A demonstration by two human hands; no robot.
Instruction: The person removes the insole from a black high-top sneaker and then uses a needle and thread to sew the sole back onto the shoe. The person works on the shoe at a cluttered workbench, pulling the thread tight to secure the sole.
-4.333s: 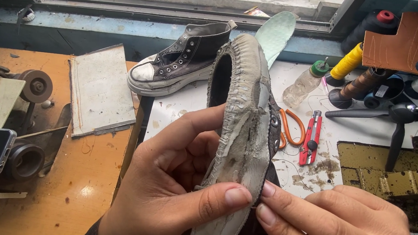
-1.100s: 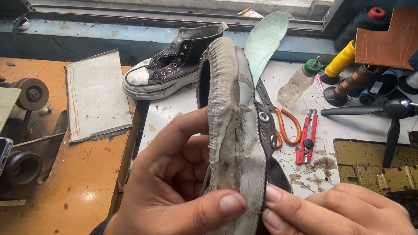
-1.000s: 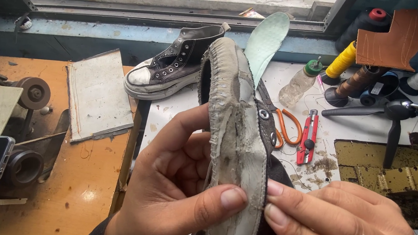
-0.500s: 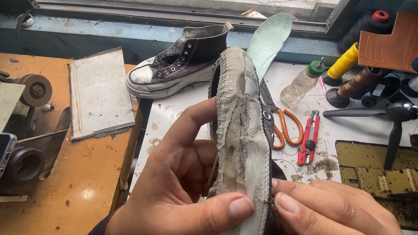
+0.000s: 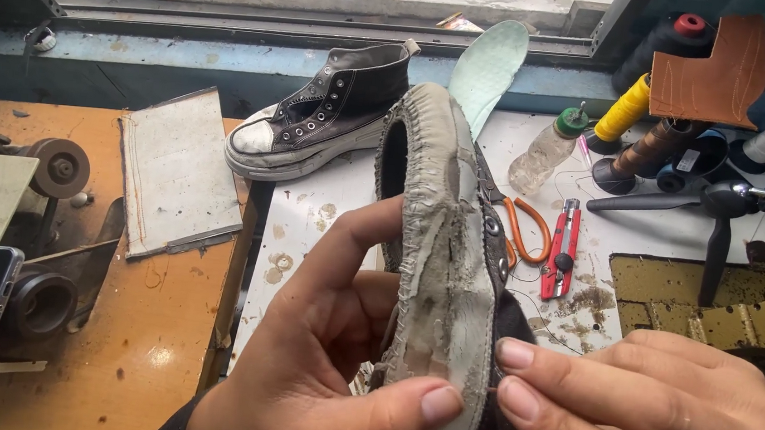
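Over the workbench (image 5: pixel 327 220), left hand (image 5: pixel 325 365) and right hand (image 5: pixel 649 409) pinch the soleless shoe (image 5: pixel 442 265), grips closed.

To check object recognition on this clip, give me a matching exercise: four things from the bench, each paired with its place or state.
Things:
1 sole-less shoe upper
2 black high-top sneaker
3 orange-handled scissors
4 pale green insole

Places:
A leaning against the window ledge
B lying beside the red utility knife
C held between the left hand and right hand
D standing on the bench, unlaced

Pairs: 1-C, 2-D, 3-B, 4-A
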